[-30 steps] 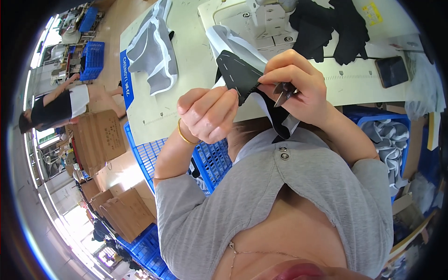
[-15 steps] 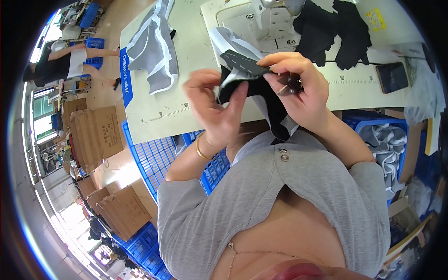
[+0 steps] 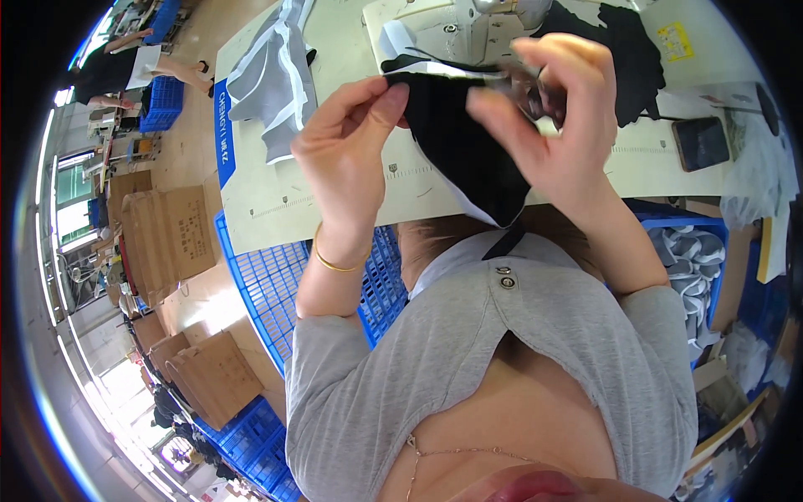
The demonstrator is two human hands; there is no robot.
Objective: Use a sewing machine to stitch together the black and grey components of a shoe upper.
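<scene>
My left hand [image 3: 351,142] is closed, thumb and fingers pinching the upper left corner of a black fabric piece [image 3: 464,134]. The piece hangs spread out between my hands, black face towards me, with a pale grey edge along its lower side. My right hand [image 3: 560,109] is at the cloth's upper right, thumb and fingers smeared by motion. In it sits a small dark tool [image 3: 539,94] that looks like thread snips, blurred and partly hidden by the fingers. Whether the right fingers also grip the cloth cannot be made out.
A sewing machine [image 3: 456,33] stands behind my hands on the pale table [image 3: 276,213]. Grey mesh pieces [image 3: 272,84] lie left, black pieces [image 3: 631,58] and a phone [image 3: 701,142] right. Blue baskets [image 3: 268,284] flank me below the table edge. A person [image 3: 113,71] is far left.
The fabric has been turned and spread, so its broad black face shows instead of the folded strip. My left hand moved left and up; my right hand rose and shifted slightly right.
</scene>
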